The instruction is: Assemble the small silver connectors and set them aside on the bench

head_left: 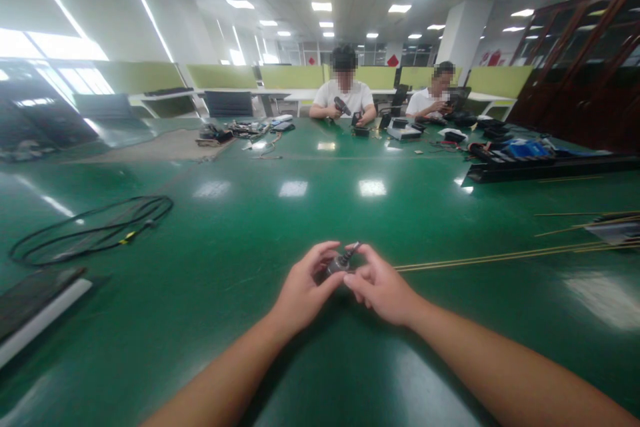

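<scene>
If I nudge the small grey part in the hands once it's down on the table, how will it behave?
The grey part may roll, since its body looks rounded. Its slanting stem juts out to one side, so it could tip that way. The green tabletop looks glossy, so it might slide easily too.

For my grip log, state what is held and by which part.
Left hand holds a metal part by its round body; right hand is at its shaft, grip unclear.

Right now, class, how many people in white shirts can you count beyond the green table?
2: one person straight ahead, gripping a dark tool; another person farther to the right. Others may be hidden behind the partitions.
</scene>
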Available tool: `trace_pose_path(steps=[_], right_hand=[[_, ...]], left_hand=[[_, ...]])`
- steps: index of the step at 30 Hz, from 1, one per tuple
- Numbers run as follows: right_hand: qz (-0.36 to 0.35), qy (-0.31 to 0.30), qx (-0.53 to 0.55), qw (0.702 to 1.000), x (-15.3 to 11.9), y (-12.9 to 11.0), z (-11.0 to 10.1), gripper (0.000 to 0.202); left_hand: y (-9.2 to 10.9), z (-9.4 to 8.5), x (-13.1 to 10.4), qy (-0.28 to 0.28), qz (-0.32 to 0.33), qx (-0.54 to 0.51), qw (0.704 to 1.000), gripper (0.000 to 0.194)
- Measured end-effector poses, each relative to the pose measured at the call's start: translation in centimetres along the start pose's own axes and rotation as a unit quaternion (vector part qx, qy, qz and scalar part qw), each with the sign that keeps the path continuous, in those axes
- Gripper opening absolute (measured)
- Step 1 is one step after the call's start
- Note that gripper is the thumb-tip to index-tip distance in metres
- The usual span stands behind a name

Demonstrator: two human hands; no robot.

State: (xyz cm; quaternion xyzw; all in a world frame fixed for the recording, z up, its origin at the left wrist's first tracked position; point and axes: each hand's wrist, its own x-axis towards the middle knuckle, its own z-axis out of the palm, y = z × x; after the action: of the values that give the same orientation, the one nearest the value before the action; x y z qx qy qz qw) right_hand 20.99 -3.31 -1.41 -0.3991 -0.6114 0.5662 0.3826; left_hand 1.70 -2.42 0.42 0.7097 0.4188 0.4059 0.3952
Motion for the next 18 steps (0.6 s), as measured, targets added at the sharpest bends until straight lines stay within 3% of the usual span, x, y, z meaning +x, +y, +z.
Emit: trace_pose_path(steps=[5, 12, 18], right_hand=[[0.002, -0.001, 0.004, 1.000, 0.00, -0.03, 0.05, 0.046], [0.006, 0.022, 0.024, 0.999, 0.03, -0.09, 0.19, 0.051], [-0.014, 0.088, 0.032, 0.995, 0.30, 0.11, 0.04, 0.035]], left_hand=[[-0.04, 0.22, -0.02, 0.008, -0.010, -0.017, 1.000, 0.024], [0.44, -0.01, -0.16, -0.005, -0.008, 0.012, 1.000, 0.027], [0.47, -0.02, -0.33, -0.002, 0.003, 0.021, 1.000, 0.029]])
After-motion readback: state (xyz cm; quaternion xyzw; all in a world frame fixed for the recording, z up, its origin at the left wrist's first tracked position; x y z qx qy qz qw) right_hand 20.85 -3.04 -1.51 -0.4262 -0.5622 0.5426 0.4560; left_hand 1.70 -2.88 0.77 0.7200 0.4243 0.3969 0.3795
